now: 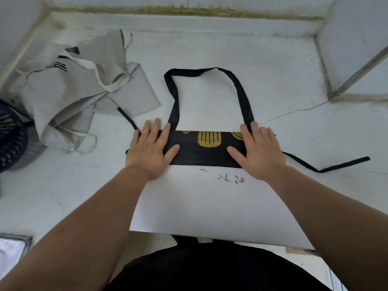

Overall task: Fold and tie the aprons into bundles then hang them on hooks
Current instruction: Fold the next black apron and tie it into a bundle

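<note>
A black apron [204,153] with yellow prints lies folded into a narrow band on the white counter [273,70], partly over a white sheet [210,202]. Its neck loop [239,85] spreads out beyond the band. One black tie [327,166] trails off to the right, another [128,118] to the upper left. My left hand [150,152] presses flat on the band's left end. My right hand [259,153] presses flat on its right end. Both hands have straight, spread fingers.
A crumpled grey apron [73,87] with cream straps lies at the left. A dark slatted basket [10,135] stands at the left edge. White walls close the counter at the back and the right. A metal tray corner [12,246] shows at the lower left.
</note>
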Tool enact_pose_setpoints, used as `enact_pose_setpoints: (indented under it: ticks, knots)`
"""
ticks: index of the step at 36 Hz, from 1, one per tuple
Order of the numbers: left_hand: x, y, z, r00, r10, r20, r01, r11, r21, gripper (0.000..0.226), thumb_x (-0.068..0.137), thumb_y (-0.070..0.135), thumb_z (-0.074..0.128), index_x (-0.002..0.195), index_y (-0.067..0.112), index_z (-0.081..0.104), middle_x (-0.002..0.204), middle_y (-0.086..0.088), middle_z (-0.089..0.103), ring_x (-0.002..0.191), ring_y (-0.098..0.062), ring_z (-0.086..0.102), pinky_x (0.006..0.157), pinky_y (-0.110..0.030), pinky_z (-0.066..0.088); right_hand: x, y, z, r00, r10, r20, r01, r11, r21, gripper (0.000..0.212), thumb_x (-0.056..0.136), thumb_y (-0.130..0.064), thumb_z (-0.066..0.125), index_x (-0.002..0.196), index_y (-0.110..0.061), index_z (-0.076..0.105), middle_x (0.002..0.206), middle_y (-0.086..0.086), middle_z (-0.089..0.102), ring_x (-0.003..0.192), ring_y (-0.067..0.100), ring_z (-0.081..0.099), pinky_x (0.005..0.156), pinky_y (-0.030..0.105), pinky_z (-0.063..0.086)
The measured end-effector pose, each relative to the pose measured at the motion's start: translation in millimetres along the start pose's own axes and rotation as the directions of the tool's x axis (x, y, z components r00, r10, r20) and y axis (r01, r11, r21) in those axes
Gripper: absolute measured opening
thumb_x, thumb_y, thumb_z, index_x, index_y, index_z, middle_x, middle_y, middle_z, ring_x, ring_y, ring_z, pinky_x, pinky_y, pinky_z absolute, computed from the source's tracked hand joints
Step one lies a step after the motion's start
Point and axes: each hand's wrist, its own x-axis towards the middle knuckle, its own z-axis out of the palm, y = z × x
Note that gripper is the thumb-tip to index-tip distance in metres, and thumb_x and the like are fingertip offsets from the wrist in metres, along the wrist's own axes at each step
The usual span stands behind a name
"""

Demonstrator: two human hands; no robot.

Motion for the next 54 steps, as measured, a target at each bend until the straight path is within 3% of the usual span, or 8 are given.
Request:
enact_pose_setpoints:
  ticks: [9,18,23,28,35,39,44,54]
  knots:
    - [-33,-27,-6,0.950,-0.230,-0.209,0.211,0.971,-0.113,0.050,0.096,0.046,0.046,0.135,0.015,0.048,0.121,-0.012,0.059,0.105,-0.034,0.057,0.089,-0.042,0.036,0,-5,-6,0.998,0.021,0.054,-0.016,0.996,-0.093,0.074,0.092,-0.064,0.010,0.150,-0.019,0.008,0.157,0.013,0.009,0.141,0.034,0.015,0.118,0.045,0.003]
    - [-46,-44,-24,0.827,-0.332,-0.453,0.327,0.940,-0.092,0.021,0.096,0.019,0.049,0.098,0.014,0.069,0.093,-0.012,0.061,0.082,-0.034,0.055,0.073,-0.038,0.029,2,-70,-27,0.977,-0.183,0.111,0.196,0.973,-0.124,0.068,0.091,-0.015,0.045,0.149,-0.023,0.010,0.152,0.013,0.017,0.131,0.034,0.034,0.106,0.041,0.026]
    - [-58,-51,-41,0.630,-0.652,-0.421,0.638,0.744,-0.197,0.062,0.079,-0.002,0.053,0.136,0.022,0.046,0.136,-0.015,0.040,0.119,-0.037,0.035,0.100,-0.047,0.025,2,-68,-24,0.979,-0.172,0.106,0.185,0.974,-0.130,0.068,0.091,-0.017,0.044,0.150,-0.026,0.011,0.151,0.011,0.018,0.129,0.033,0.035,0.106,0.043,0.025]
    - [-54,-14,-31,0.756,-0.407,-0.513,0.238,0.900,-0.364,0.034,0.087,0.006,0.053,0.120,0.007,0.062,0.111,-0.020,0.057,0.089,-0.040,0.057,0.070,-0.041,0.042,2,-71,-22,0.982,-0.160,0.096,0.172,0.976,-0.135,0.069,0.091,-0.018,0.043,0.150,-0.027,0.009,0.153,0.009,0.016,0.131,0.032,0.033,0.107,0.044,0.024]
    - [-38,39,-21,0.572,-0.759,0.310,0.331,-0.133,-0.934,0.042,0.083,0.024,0.063,0.111,0.006,0.038,0.111,-0.015,0.059,0.088,-0.028,0.059,0.069,-0.033,0.044,3,-69,-20,0.982,-0.176,0.075,0.183,0.978,-0.099,0.071,0.090,-0.016,0.046,0.149,-0.029,0.010,0.153,0.007,0.015,0.130,0.030,0.032,0.107,0.043,0.023]
    - [-22,42,-25,0.537,-0.730,0.424,0.211,-0.370,-0.905,0.058,0.074,0.025,0.075,0.117,0.004,0.042,0.110,-0.012,0.061,0.094,-0.027,0.063,0.071,-0.031,0.047,4,-65,-20,0.979,-0.193,0.069,0.199,0.976,-0.087,0.069,0.090,-0.016,0.044,0.149,-0.030,0.011,0.154,0.006,0.014,0.132,0.031,0.030,0.110,0.044,0.021]
    - [-15,46,-21,0.654,-0.711,0.258,0.152,-0.211,-0.966,0.047,0.076,0.013,0.076,0.110,0.018,0.045,0.087,0.014,0.052,0.079,-0.008,0.055,0.070,-0.020,0.042,4,-64,-19,0.977,-0.206,0.059,0.210,0.975,-0.068,0.069,0.089,-0.015,0.043,0.149,-0.031,0.012,0.154,0.005,0.013,0.133,0.030,0.028,0.109,0.043,0.019]
    - [-14,47,10,0.848,-0.242,-0.471,-0.081,0.819,-0.568,0.039,0.069,-0.013,0.055,0.103,0.004,0.066,0.091,-0.013,0.063,0.086,-0.034,0.056,0.071,-0.020,0.031,5,-62,-16,0.976,-0.211,0.055,0.215,0.975,-0.058,0.071,0.089,-0.016,0.041,0.150,-0.032,0.009,0.155,0.004,0.010,0.133,0.028,0.025,0.106,0.042,0.019]
